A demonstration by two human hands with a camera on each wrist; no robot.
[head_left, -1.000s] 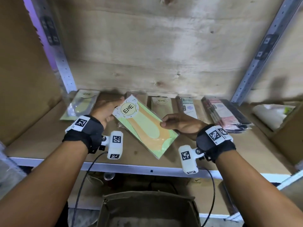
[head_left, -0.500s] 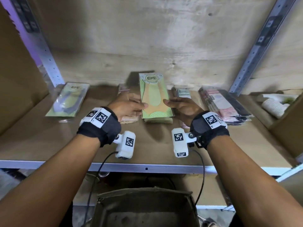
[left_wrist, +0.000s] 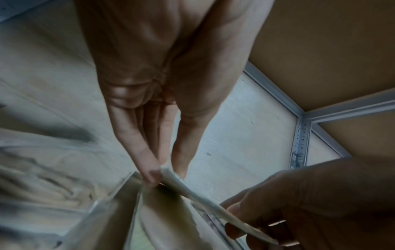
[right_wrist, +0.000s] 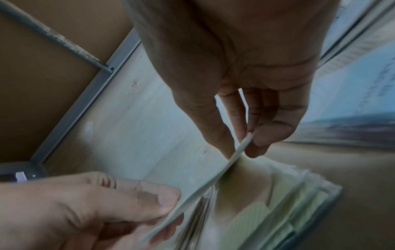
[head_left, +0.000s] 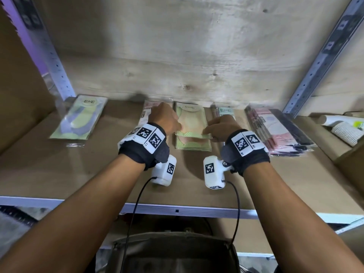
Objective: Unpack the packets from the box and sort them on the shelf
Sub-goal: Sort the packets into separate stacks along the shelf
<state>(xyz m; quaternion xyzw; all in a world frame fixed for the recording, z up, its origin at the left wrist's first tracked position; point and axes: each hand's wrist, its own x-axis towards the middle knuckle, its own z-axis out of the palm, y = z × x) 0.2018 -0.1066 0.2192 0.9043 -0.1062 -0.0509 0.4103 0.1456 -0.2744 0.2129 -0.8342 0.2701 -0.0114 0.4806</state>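
The green and orange packet [head_left: 190, 120] now lies on top of the matching pile [head_left: 193, 143] at the back of the shelf [head_left: 59, 170], its printed end toward the back wall. One second ago it was held up at a slant in front of the row of piles; half a second ago it was just coming down flat onto this pile; now it sits further back on it, so the near end of the pile shows below it.

Both hands still pinch it. The left hand [head_left: 164, 119] holds the left edge between thumb and fingertips [left_wrist: 149, 174], and the right hand [head_left: 221, 126] pinches the right edge the same way [right_wrist: 256, 143]. In the wrist views the packet's near edge seems slightly lifted off the pile, so I judge it not quite let go.

This packet looks sorted: it is with its own kind, between the pink pile [head_left: 146, 111] to the left of it and the pale blue pile [head_left: 226, 112] to the right of it. What remains is probably to square it up, let go, and go back to the box [head_left: 173, 253] below the shelf. What is left inside the box cannot be seen.
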